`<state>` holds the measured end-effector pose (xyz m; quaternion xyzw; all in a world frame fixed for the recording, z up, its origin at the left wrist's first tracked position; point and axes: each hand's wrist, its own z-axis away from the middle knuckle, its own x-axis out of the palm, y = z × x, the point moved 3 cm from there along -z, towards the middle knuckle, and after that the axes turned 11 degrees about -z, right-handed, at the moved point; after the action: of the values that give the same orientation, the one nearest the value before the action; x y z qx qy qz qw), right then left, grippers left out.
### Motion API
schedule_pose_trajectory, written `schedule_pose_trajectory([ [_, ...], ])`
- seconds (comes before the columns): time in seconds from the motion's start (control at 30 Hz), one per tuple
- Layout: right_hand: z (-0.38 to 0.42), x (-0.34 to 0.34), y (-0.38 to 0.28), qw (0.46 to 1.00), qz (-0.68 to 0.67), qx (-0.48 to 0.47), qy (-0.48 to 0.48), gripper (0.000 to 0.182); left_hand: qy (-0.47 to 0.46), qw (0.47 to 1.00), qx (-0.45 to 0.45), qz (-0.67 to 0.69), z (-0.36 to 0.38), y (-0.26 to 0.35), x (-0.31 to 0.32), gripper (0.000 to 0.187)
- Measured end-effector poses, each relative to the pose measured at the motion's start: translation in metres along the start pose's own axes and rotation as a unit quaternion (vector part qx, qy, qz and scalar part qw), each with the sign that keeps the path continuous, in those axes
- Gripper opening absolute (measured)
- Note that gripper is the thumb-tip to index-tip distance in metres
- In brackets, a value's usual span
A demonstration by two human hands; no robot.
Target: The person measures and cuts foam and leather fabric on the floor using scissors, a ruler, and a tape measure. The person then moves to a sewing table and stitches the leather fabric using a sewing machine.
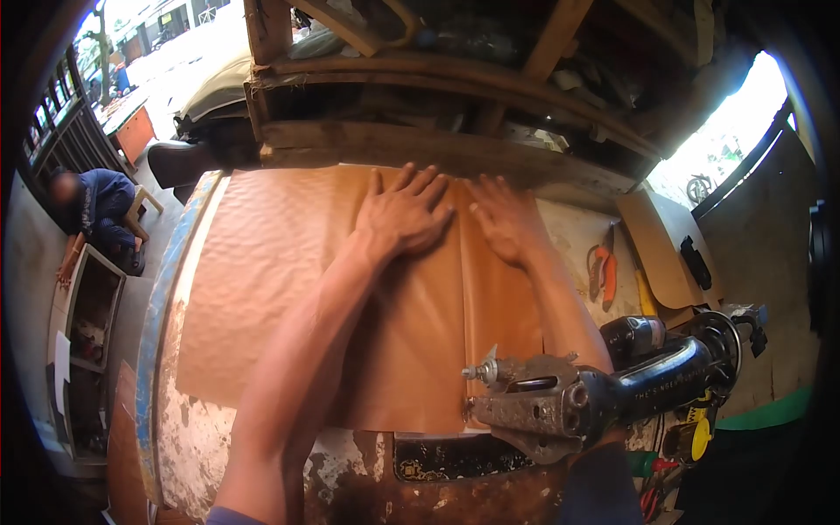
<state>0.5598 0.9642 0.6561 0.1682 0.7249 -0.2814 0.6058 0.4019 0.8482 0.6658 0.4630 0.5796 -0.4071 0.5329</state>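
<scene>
A wide tan-brown sheet (262,262), leather-like and wrinkled on its left part, covers much of the worktable. My left hand (403,210) lies flat on its far part, fingers spread. Just to the right, my right hand (500,219) also rests on the sheet with fingers stretched out. A crease or seam runs front to back between the hands. The black sewing machine (612,394) stands at the near right, its head over the sheet's near right corner. My right forearm passes behind the machine head.
Orange-handled pliers (604,269) lie right of the sheet, near a brown board (656,245). A yellow tape measure (700,437) sits beside the machine. Wooden framing (455,74) rises behind the table (197,437). At far left a person (101,206) crouches by a cabinet (92,306).
</scene>
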Motion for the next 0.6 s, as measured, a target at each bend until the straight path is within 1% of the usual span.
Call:
schedule_pose_trajectory([
  [0.17, -0.013, 0.001, 0.004, 1.0, -0.024, 0.002, -0.008, 0.055, -0.014, 1.0, -0.007, -0.003, -0.009, -0.003, 0.001, 0.065],
  [0.4, -0.016, 0.0, 0.005, 1.0, -0.022, 0.004, 0.007, 0.055, -0.013, 1.0, -0.01, -0.01, -0.015, -0.006, 0.003, 0.065],
  [0.47, -0.015, -0.002, 0.004, 0.998, -0.041, -0.006, 0.056, 0.054, -0.02, 1.0, -0.013, -0.008, -0.017, -0.007, 0.003, 0.066],
  [0.5, -0.017, 0.001, 0.008, 0.997, -0.04, -0.005, 0.06, 0.054, -0.016, 1.0, -0.011, -0.009, -0.018, -0.007, 0.004, 0.066],
  [0.57, -0.019, 0.001, 0.01, 0.987, -0.021, -0.064, 0.146, 0.049, -0.012, 1.0, -0.012, -0.004, -0.019, -0.008, 0.005, 0.066],
  [0.6, -0.018, 0.0, 0.01, 0.986, -0.019, -0.065, 0.15, 0.049, -0.008, 1.0, -0.011, -0.005, -0.019, -0.008, 0.005, 0.066],
])
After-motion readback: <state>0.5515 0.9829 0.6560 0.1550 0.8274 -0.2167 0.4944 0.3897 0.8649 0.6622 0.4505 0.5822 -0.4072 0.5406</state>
